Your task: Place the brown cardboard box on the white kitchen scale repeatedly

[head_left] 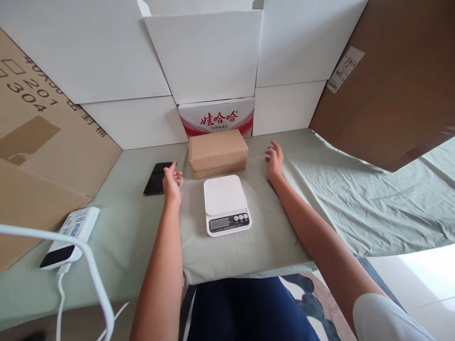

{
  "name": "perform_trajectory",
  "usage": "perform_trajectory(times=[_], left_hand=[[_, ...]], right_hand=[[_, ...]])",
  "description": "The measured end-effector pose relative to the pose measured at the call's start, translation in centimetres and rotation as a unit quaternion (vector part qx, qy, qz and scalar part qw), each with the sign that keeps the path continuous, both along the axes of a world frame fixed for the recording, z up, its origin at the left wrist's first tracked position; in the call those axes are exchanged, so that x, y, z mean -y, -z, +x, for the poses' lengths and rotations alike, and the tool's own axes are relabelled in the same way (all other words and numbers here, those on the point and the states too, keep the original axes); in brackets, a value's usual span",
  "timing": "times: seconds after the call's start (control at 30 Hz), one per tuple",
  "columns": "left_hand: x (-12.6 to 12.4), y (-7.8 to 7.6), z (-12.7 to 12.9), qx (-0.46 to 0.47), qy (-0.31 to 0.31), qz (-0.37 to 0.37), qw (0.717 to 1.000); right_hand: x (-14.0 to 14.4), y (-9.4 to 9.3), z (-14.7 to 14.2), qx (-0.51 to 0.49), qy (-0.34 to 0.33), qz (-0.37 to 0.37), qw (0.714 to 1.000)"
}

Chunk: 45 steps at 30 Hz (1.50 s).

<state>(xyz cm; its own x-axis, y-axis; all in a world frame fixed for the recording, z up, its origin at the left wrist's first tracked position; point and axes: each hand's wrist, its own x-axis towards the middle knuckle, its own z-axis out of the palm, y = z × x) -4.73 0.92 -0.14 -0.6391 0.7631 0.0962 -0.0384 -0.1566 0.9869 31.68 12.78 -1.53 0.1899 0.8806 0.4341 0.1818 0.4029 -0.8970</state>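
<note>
Hands out, one to each side of a brown box (217, 152) at the back of the table (135, 222). Left hand (172, 181) spread, fingers loosely curled, near the box's left end but apart from it; just beside a dark phone (157, 178) lying flat. Right hand (275, 160) also spread, fingers apart, near the box's right end, not touching. Neither hand holds anything.

Box sits taped shut, directly behind a white scale (226, 203), their edges close or touching; cannot tell which. Scale platform bare. Display too small to read.

Progress, as judged: box not gripped, not lifted, not on the scale. Hands look set to close on its ends. Everything seems left to do.

Around: green cloth over the table, rumpled on the right. White panels and cardboard sheets wall the back and sides. Red-lettered carton (217, 117) behind the box. White power bank (70, 237) with cable at left edge.
</note>
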Motion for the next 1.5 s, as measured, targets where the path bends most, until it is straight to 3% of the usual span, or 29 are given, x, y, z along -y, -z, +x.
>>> perform_trajectory(times=[0.07,0.17,0.33,0.6,0.73,0.83,0.93,1.17,1.5], left_hand=[[-0.4,0.6,0.6,-0.007,0.033,-0.003,0.999],[-0.7,1.3,1.4,-0.022,0.104,0.007,0.994],[-0.7,1.9,1.7,-0.054,0.139,0.015,0.989],[1.1,-0.4,2.2,-0.071,0.132,0.084,0.985],[5.9,-1.2,3.1,-0.085,0.131,0.117,0.981],[10.6,-0.7,3.7,-0.094,0.143,0.128,0.977],[13.6,0.1,4.1,-0.111,0.154,0.117,0.975],[13.8,1.0,4.1,-0.082,0.102,0.089,0.987],[13.8,1.0,4.3,-0.086,0.092,0.079,0.989]], right_hand=[[0.7,-0.2,-1.5,-0.034,-0.062,-0.045,0.997],[1.8,-0.7,-3.7,-0.032,-0.169,-0.056,0.984],[3.0,-1.1,-5.4,-0.006,-0.231,-0.038,0.972],[5.1,-2.6,-5.2,0.048,-0.208,0.05,0.976],[8.9,-3.5,-3.6,0.105,-0.185,0.117,0.97],[12.6,-2.8,-1.9,0.148,-0.178,0.158,0.96],[15.1,-1.7,-0.8,0.169,-0.181,0.156,0.956],[15.7,-1.6,-1.6,0.158,-0.193,0.142,0.958],[15.6,-1.8,-1.5,0.144,-0.19,0.114,0.964]])
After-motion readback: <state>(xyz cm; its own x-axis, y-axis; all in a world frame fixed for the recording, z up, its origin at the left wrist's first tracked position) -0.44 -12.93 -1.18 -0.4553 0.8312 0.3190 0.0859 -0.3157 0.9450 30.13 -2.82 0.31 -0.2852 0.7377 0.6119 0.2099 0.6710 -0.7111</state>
